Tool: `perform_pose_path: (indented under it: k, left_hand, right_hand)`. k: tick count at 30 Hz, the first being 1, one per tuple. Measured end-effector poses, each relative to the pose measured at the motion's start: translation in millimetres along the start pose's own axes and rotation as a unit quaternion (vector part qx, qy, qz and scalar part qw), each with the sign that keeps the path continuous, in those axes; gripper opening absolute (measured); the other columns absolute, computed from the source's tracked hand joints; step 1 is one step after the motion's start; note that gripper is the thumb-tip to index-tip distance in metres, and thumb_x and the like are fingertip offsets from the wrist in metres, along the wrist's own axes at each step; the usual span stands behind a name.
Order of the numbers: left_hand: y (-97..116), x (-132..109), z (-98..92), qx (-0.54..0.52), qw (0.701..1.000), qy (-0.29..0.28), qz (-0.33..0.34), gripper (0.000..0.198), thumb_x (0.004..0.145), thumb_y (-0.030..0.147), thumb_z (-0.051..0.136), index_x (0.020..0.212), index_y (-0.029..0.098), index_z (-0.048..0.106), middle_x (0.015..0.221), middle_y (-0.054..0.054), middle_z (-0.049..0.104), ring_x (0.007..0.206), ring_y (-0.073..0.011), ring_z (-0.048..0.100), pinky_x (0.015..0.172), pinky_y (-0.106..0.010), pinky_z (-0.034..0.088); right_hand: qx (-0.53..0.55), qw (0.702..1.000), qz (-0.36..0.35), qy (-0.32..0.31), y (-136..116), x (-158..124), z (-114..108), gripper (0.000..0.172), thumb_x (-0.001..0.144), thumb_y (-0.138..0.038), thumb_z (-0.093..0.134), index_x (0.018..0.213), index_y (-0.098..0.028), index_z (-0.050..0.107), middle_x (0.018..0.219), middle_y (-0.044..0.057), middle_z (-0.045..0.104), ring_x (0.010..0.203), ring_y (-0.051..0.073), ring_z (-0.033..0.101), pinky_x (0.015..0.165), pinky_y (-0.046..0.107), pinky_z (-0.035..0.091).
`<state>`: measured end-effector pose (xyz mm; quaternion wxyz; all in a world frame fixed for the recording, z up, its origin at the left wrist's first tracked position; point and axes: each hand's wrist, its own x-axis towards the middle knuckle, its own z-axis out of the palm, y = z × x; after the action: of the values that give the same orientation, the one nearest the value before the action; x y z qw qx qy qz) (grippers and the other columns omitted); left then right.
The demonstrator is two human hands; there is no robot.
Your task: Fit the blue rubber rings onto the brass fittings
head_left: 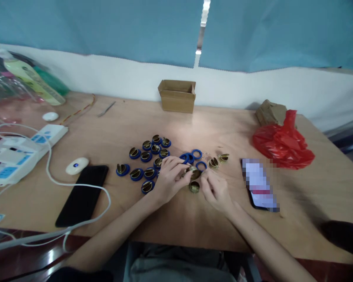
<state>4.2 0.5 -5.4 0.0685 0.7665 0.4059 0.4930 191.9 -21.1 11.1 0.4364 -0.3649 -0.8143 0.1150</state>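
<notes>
My left hand (171, 178) pinches a round brass-coloured fitting (193, 172) between thumb and fingers. Close on its right, my right hand (216, 190) is closed, fingertips at the fitting's edge; what they hold, if anything, is too small to make out. Another brass fitting (194, 187) lies on the table between the hands. Just beyond them are several blue rings (197, 154), one of them (201, 166) right by my right fingertips. Two more bare fittings (213, 163) rest farther right. Left of my left hand sit several brass fittings with blue rings around them (146, 156).
A cardboard box (178, 98) stands by the wall. To the right are a lit phone (260, 186), a red plastic bag (284, 145) and a brown paper package (270, 111). Leftward lie a black phone (84, 196), white cables, a power strip (26, 152) and a bottle (32, 76).
</notes>
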Motion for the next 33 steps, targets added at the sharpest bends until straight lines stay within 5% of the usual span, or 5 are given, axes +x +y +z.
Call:
perform_pose_path:
  k: [9, 17, 25, 29, 33]
  left_hand:
    - [-3, 5, -4.4, 0.042, 0.998, 0.032, 0.016, 0.004, 0.091, 0.02, 0.065, 0.092, 0.022, 0.068, 0.091, -0.003, 0.075, 0.093, -0.0216, 0.068, 0.09, -0.041, 0.049]
    - [1, 0, 0.7, 0.032, 0.997, 0.0, 0.077, 0.009, 0.09, 0.021, 0.066, 0.099, 0.022, 0.069, 0.1, -0.006, 0.075, 0.102, -0.0246, 0.069, 0.097, -0.045, 0.052]
    - [10, -2, -5.0, -0.124, 0.99, -0.063, 0.018, 0.011, 0.094, 0.018, 0.058, 0.1, 0.019, 0.068, 0.104, -0.009, 0.074, 0.096, -0.0195, 0.072, 0.083, -0.032, 0.06]
    - [16, -2, -5.2, -0.19, 0.976, -0.088, -0.055, 0.016, 0.096, 0.017, 0.053, 0.095, 0.019, 0.069, 0.1, -0.007, 0.074, 0.092, -0.018, 0.073, 0.08, -0.03, 0.061]
    - [17, 1, -6.9, -0.192, 0.978, -0.071, -0.042, 0.014, 0.095, 0.016, 0.055, 0.096, 0.018, 0.069, 0.126, -0.015, 0.068, 0.117, -0.0241, 0.068, 0.094, -0.039, 0.06]
  right_hand:
    - [-0.212, 0.972, 0.097, 0.04, 47, 9, -12, 0.016, 0.1, -0.022, 0.052, 0.105, -0.019, 0.067, 0.1, 0.008, 0.074, 0.096, 0.026, 0.063, 0.087, 0.041, 0.043]
    - [-0.229, 0.967, 0.108, 0.017, 58, 7, -6, 0.038, 0.1, -0.033, 0.055, 0.135, -0.019, 0.06, 0.138, 0.018, 0.063, 0.132, 0.034, 0.054, 0.113, 0.065, 0.033]
    - [0.043, 0.997, 0.05, -0.039, 20, 8, -1, 0.036, 0.104, -0.018, 0.045, 0.136, -0.023, 0.06, 0.124, 0.009, 0.074, 0.108, 0.019, 0.073, 0.095, 0.036, 0.059]
    - [0.055, 0.994, 0.09, -0.019, 15, 10, -6, 0.02, 0.102, -0.022, 0.053, 0.111, -0.022, 0.071, 0.095, 0.004, 0.079, 0.079, 0.017, 0.075, 0.073, 0.028, 0.061]
    - [-0.008, 0.992, 0.112, 0.05, 18, 14, -15, 0.017, 0.102, -0.023, 0.052, 0.104, -0.021, 0.069, 0.094, 0.005, 0.078, 0.08, 0.019, 0.075, 0.073, 0.03, 0.059]
